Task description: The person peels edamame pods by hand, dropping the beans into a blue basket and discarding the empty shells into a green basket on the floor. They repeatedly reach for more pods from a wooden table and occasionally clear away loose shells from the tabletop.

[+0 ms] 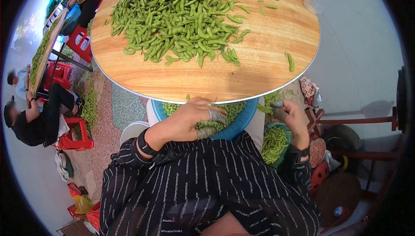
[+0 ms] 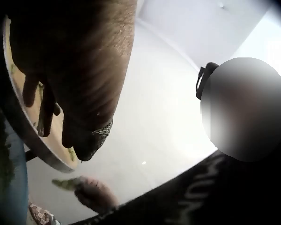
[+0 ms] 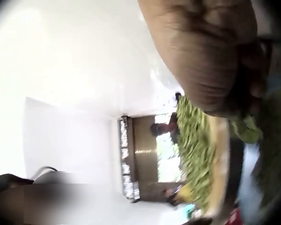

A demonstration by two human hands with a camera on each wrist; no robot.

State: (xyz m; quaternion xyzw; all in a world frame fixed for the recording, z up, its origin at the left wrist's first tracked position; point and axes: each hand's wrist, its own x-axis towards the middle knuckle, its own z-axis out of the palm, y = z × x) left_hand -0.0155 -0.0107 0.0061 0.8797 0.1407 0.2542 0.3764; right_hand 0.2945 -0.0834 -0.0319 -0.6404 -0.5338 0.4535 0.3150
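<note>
My left hand [image 1: 190,119], its thumb and a finger wrapped in grey tape, hovers over a blue basin [image 1: 247,119] of shelled green beans, fingertips right at the table's near edge. Its fingers look relaxed in the left wrist view, and nothing shows between them. To the right, my right hand [image 1: 294,117] pinches a green soybean pod [image 1: 264,108] between taped thumb and fingers; the left wrist view shows the pod [image 2: 63,183] sticking out of them. Below this hand stands a green container [image 1: 283,151] holding pods. A large heap of soybean pods [image 1: 181,20] covers much of the round wooden table [image 1: 268,63].
A loose pod [image 1: 291,62] lies near the table's right edge. A white bucket [image 1: 132,130] stands left of the basin. Wooden furniture legs [image 1: 317,121] are at the right. People sit and stand by another pod-covered table [image 1: 45,54] at the left, with red stools [image 1: 78,134].
</note>
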